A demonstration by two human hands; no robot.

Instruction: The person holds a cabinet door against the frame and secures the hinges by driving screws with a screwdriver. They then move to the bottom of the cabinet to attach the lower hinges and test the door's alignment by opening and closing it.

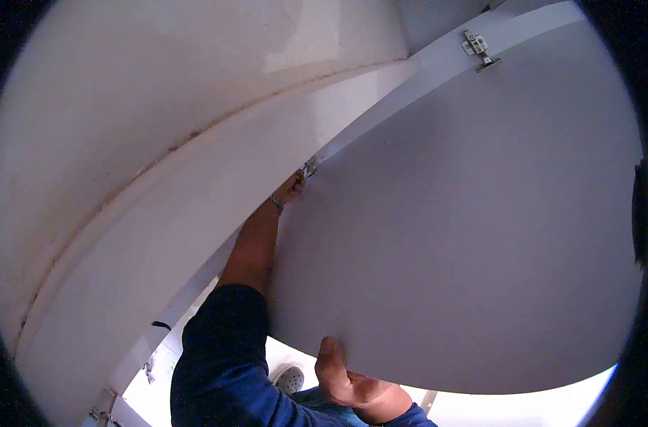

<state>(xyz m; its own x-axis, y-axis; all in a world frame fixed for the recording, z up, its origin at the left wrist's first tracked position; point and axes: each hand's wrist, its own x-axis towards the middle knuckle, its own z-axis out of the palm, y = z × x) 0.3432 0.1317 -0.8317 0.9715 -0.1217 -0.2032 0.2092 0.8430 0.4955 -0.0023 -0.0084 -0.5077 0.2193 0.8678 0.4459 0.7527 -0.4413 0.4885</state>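
Note:
A large grey cabinet door (466,213) fills the right of the view, tilted, meeting the pale cabinet frame (267,149) along a slanting line. My left hand (290,186), with a metal band at the wrist, reaches in between door and frame. Its fingers are curled at a metal hinge (309,169); whether they also hold something small is hidden. At the door's lower edge my right hand (345,378) grips the panel, thumb on the near face and fingers out of sight behind. Higher up, another hinge (481,50) joins door and frame.
A pale surface (160,78) with a stained seam lies along the upper left. Metal hardware (105,418) shows at the frame's lower left, and a dark strip (162,325) beside the frame edge. A light clog (289,380) stands on the bright floor below. Something dark (639,213) borders the door's right edge.

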